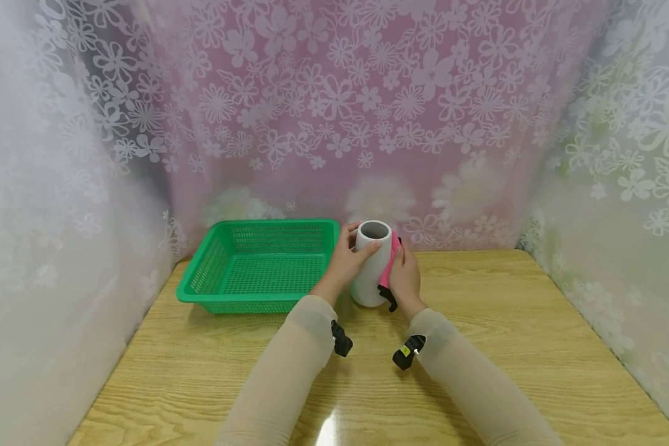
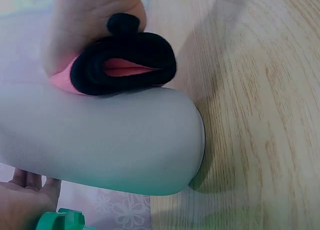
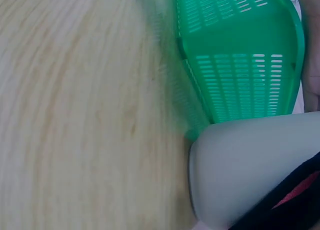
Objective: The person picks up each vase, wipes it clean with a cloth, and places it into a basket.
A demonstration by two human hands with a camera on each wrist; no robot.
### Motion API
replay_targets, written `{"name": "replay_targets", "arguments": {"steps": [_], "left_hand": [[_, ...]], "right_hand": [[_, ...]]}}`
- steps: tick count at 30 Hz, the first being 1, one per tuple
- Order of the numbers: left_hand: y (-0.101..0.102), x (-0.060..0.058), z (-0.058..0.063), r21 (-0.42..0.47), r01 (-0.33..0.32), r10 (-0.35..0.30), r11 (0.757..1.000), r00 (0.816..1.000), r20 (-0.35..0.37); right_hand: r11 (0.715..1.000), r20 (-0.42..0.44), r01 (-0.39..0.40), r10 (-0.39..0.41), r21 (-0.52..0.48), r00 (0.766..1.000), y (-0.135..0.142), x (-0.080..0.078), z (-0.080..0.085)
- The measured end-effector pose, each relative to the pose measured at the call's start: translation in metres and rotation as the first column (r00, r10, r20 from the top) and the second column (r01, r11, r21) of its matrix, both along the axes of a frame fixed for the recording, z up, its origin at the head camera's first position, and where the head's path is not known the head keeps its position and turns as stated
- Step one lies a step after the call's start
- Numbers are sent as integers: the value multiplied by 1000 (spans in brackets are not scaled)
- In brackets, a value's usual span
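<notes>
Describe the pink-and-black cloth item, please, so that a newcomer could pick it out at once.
On the wooden table, find the green basket, then the white container just to its right. The cloth item is held in the person's right hand, against the container's right side. Its pink body with black edging sets it apart from the white container and green basket.

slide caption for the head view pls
Left hand grips a white vessel; right hand holds pink-and-black cloth against it, beside a green basket.
</notes>
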State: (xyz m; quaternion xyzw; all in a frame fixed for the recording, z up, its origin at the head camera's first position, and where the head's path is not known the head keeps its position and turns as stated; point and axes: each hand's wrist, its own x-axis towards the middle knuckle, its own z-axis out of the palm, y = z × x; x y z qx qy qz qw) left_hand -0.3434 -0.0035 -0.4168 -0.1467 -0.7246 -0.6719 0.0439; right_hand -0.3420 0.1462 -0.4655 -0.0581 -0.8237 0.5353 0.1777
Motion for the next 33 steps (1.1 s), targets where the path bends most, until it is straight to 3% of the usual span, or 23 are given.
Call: {"name": "replay_targets", "arguments": {"steps": [14,17,21,23,33], "left_hand": [[0,-1,-2,-8,0,0,1000,1000,-7],[-1,7,7,-10,5,-5,1000,1000,4],[-1,8,8,-4,5,-5,1000,1000,17],[1,1,0,1,-3,3,1000,1000,12],[1,4,1,-2,2,-2,1000,1000,17]], "right_hand": [[999,187,-48,46,5,981,9,-2,-15],[998,219,-57,53,12,974,10,-4,-15],[996,265,-87,75,31,961,12,-5,-15],[993,282,-104,87,47,956,14,-6,-16],[975,391,-189,129,119,912,20,-9,-11]]}}
